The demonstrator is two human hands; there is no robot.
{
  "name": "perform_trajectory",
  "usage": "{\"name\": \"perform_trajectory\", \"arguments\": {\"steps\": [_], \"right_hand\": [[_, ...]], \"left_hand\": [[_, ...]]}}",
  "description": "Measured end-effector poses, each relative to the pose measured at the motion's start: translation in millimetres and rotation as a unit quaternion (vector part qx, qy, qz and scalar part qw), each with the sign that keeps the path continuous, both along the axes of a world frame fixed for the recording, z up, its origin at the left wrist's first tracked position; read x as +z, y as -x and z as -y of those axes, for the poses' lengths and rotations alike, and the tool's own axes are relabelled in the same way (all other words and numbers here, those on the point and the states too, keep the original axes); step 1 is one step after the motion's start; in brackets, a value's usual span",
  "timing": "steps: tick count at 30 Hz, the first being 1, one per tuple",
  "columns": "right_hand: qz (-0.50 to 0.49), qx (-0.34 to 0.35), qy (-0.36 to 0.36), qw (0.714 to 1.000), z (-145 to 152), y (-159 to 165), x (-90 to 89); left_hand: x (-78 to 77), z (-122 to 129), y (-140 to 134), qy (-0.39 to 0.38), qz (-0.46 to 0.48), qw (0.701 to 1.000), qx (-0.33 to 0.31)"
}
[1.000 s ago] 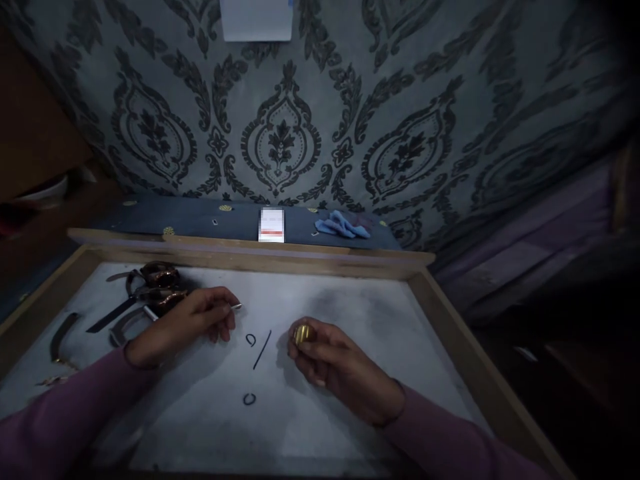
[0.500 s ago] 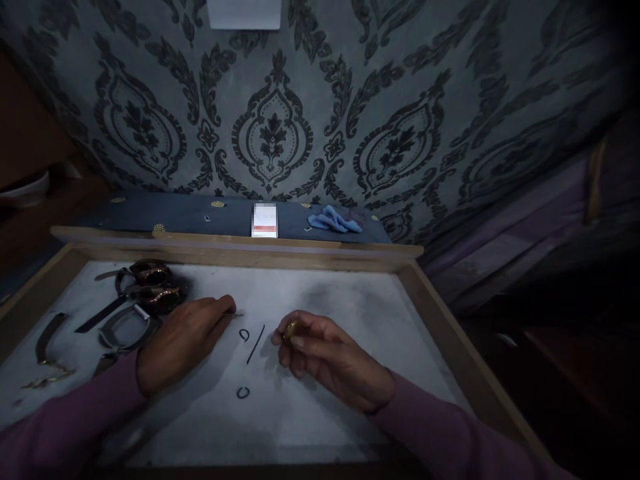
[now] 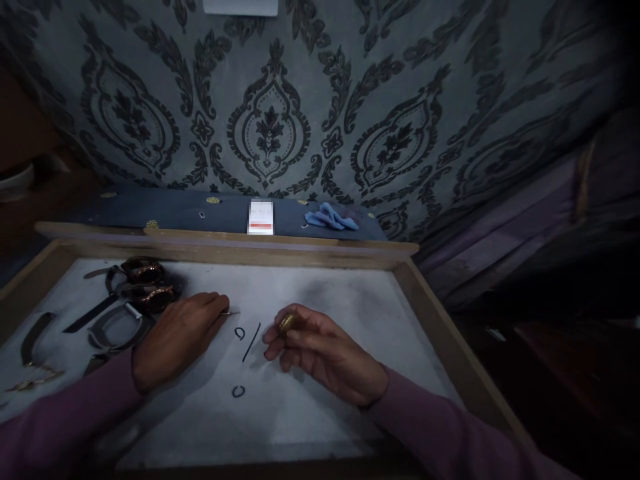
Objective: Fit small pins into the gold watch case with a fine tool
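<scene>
My right hand (image 3: 330, 360) pinches a small round gold-coloured watch case (image 3: 287, 325) between thumb and fingers, above the white board. My left hand (image 3: 183, 337) is closed, resting low over the board. From its fingertips a thin metal tool tip (image 3: 231, 313) sticks out to the right; the rest of that tool is hidden in the hand. Between the hands are a thin black line (image 3: 251, 343) and two small black loops (image 3: 239, 333), drawn or lying there; I cannot tell which.
Several strapped watches (image 3: 150, 297) lie to the left, beside a dark strap (image 3: 37, 339) and a gold-coloured chain piece (image 3: 35, 381). A wooden frame (image 3: 220, 251) rims the white board (image 3: 310, 427). Behind it, a phone (image 3: 261, 217) and a blue cloth (image 3: 331, 217) rest on dark blue fabric.
My right hand has tilted the watch case, so more of its gold-coloured face shows. The left hand's tool tip shows a little more clearly. The whole view has shifted slightly.
</scene>
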State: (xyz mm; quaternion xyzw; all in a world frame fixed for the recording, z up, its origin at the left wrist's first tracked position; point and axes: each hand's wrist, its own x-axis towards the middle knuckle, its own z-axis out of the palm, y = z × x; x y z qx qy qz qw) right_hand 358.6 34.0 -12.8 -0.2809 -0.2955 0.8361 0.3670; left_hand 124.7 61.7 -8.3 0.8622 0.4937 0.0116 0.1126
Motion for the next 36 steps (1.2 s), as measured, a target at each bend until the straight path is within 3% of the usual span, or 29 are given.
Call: {"name": "perform_trajectory", "arguments": {"steps": [7,11,13,16,17,19,31,36], "right_hand": [[0.001,0.004,-0.030,1.000,2.0,0.5,-2.0],[0.012,0.008,-0.035,0.999,2.4,0.6,-3.6],[0.013,0.012,-0.036,0.999,2.4,0.5,-4.4],[0.011,0.009,-0.036,0.999,2.4,0.6,-5.9],[0.009,0.007,-0.036,0.999,2.4,0.8,-6.6],[0.010,0.002,-0.035,0.999,2.5,1.6,-8.0],[0.030,-0.016,-0.016,0.999,6.3,4.9,-7.0],[0.005,0.020,-0.045,0.999,6.6,10.8,-12.3]], "left_hand": [[1.4,-0.2,-0.1,0.010,0.014,1.000,0.022],[8.2,2.8,-5.1,0.073,0.139,0.986,0.064],[11.8,6.0,-12.0,0.169,0.255,0.949,0.069],[13.1,13.1,-25.1,0.332,0.401,0.846,0.116],[12.3,15.7,-29.1,0.357,0.437,0.815,0.134],[9.7,20.9,-35.7,0.390,0.461,0.783,0.150],[0.7,22.2,-56.0,0.402,0.525,0.728,0.182],[-1.5,20.6,-56.5,0.390,0.534,0.727,0.187]]}}
